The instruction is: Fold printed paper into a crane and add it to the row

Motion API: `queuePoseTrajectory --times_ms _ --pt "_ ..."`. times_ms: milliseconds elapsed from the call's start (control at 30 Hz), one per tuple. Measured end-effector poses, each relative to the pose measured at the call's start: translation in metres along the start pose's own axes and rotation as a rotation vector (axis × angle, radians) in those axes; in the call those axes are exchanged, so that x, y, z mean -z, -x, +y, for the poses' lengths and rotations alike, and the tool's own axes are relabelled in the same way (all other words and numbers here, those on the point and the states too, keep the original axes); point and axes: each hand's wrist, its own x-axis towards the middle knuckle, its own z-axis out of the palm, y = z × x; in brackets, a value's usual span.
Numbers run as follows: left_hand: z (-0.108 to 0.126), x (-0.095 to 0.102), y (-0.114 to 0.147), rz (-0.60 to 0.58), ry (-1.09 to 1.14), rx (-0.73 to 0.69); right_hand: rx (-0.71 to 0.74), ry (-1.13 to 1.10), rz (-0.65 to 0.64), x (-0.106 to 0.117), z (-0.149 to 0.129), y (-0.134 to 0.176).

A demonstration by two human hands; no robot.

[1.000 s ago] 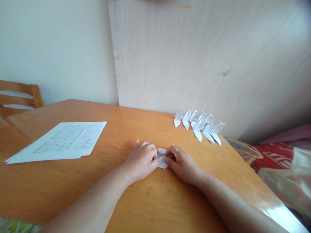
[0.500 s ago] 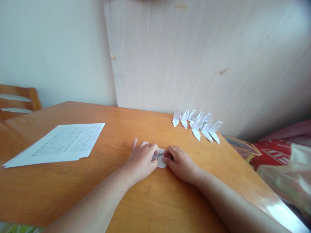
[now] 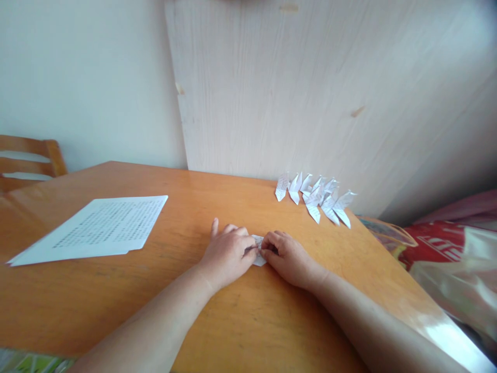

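The small folded paper (image 3: 260, 260) lies on the bench (image 3: 233, 331), in the middle, between the two hands and partly covered by them. Since half a second ago, the left hand (image 3: 229, 254) has brought its thumb and forefinger inward, so that they are now almost touching the right hand (image 3: 289, 259), and less of the paper is showing. Both hands appear to pinch this paper with their fingertips; I judge that its fold is now being worked near the centre. The white folded pieces (image 3: 312, 211) stay at the far right, and the printed sheets (image 3: 108, 225) stay at the left
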Motion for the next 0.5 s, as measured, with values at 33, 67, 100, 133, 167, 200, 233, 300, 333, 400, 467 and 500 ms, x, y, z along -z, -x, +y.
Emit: queuePoseTrajectory --times_ms 33,67,100,133,167,200,233,300,333,400,467,500 --pt "0.001 -0.001 0.000 0.004 -0.004 0.012 0.002 0.000 0.002 0.000 0.000 0.000" --pt "0.001 -0.002 -0.001 0.006 -0.007 0.020 0.005 0.000 0.005 -0.001 0.000 0.000" --pt "0.002 -0.003 -0.001 0.009 -0.011 0.025 0.009 -0.001 0.007 -0.001 0.000 0.000" --pt "0.002 -0.004 -0.001 0.013 -0.013 0.027 0.013 -0.009 0.008 -0.001 0.001 -0.001" --pt "0.002 -0.004 -0.001 0.017 -0.013 0.026 0.016 -0.027 0.009 0.000 0.003 -0.001" --pt "0.002 -0.004 -0.001 0.020 -0.012 0.024 0.017 -0.055 0.014 0.002 0.004 -0.001" --pt "0.001 -0.005 -0.001 0.021 -0.009 0.024 0.016 -0.085 0.025 0.004 0.006 -0.001" --pt "0.001 -0.004 -0.001 0.018 -0.005 0.030 0.008 -0.118 0.077 0.013 0.009 0.001" --pt "0.001 -0.004 -0.001 0.016 -0.002 0.032 0.001 -0.093 0.112 0.019 0.009 0.003" --pt "0.001 -0.003 -0.001 0.012 0.004 0.030 -0.005 0.020 0.146 0.031 0.007 0.009" --pt "0.001 -0.003 -0.001 0.008 0.009 0.026 0.001 0.125 0.045 0.041 -0.001 0.017" --pt "0.001 -0.003 -0.001 0.007 0.012 0.025 0.014 0.166 -0.014 0.045 -0.007 0.022"
